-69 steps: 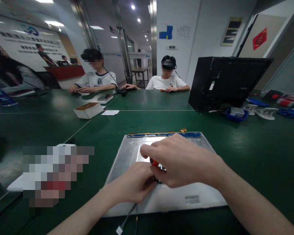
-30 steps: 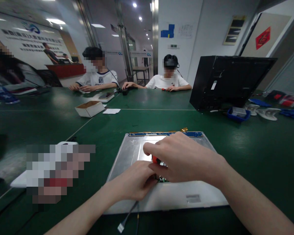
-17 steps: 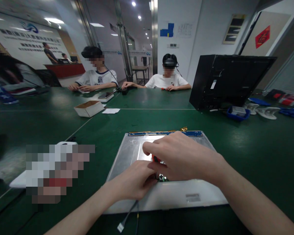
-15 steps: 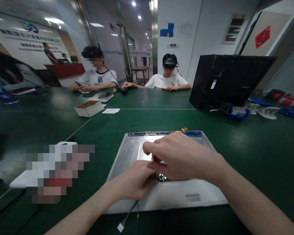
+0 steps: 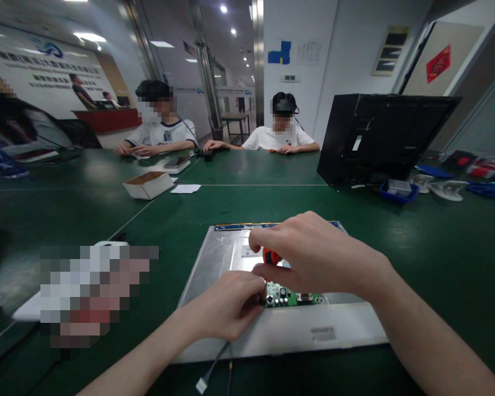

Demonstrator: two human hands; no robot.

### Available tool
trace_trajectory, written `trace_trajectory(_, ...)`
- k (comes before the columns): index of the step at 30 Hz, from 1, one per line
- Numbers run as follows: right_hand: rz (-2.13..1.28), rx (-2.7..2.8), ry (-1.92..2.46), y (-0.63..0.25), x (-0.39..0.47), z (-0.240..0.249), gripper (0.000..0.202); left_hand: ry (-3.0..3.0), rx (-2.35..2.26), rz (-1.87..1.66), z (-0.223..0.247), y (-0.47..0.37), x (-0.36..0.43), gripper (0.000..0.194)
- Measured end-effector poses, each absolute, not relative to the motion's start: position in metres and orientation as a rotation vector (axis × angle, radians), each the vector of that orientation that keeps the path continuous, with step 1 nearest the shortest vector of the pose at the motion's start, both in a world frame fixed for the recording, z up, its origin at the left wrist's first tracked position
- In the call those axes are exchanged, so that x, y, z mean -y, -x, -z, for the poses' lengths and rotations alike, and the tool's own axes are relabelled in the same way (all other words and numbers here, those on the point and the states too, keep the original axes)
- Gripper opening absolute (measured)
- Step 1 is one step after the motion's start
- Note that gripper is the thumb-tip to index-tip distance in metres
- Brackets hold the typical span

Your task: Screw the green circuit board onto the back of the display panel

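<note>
A silvery metal display panel (image 5: pixel 214 258) lies flat on the green table in front of me. A green circuit board (image 5: pixel 291 297) sits on it, partly covered by my hands. Closed around the red and black handle of a screwdriver (image 5: pixel 271 256), my right hand (image 5: pixel 313 253) is above the board. The tool's thin shaft points down toward the board's left end, beside my left fingertips. My left hand (image 5: pixel 226 302) rests there with fingers pinched; what they hold is hidden. Below my left wrist, a cable with a white plug (image 5: pixel 202 384) hangs over the panel's near edge.
A black monitor-like casing (image 5: pixel 383 140) stands at the right, near a small blue tray (image 5: pixel 398 191). An open white box (image 5: pixel 148 185) is further back on the left. A blurred-out pale object (image 5: pixel 27 308) lies at left. Two people sit across the table.
My right hand has risen slightly and shifted right with the screwdriver, showing more of its handle and the board. My left hand stays nearly in place.
</note>
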State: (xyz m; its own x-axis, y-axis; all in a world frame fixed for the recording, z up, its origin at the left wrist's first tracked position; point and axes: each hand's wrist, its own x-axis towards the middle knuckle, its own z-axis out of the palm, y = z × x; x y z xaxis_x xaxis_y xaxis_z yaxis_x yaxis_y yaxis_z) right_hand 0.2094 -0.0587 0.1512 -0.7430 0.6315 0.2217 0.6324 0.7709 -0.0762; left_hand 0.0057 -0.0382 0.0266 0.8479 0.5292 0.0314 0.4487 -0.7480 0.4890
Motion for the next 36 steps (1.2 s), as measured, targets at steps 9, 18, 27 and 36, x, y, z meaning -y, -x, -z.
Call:
trace_trajectory(9,-0.103,2.526,1.161,-0.245,0.051,-0.16,0.015,-2.563,-0.868,-0.368,-0.039,0.0,0.034,0.01)
trace_trajectory(18,-0.441,1.992,1.504,-0.32,0.019,-0.071,0.015,-2.455,-1.132,-0.556,-0.023,0.001,0.0,0.015)
trace_trajectory(27,-0.513,1.821,1.514,-0.331,0.019,-0.015,0.019,-2.54,-1.007,-0.273,-0.023,-0.025,-0.041,0.02)
trace_trajectory(36,-0.476,1.823,1.523,-0.327,0.029,-0.002,0.019,-2.517,-1.114,-0.269,-0.018,-0.031,-0.05,0.014)
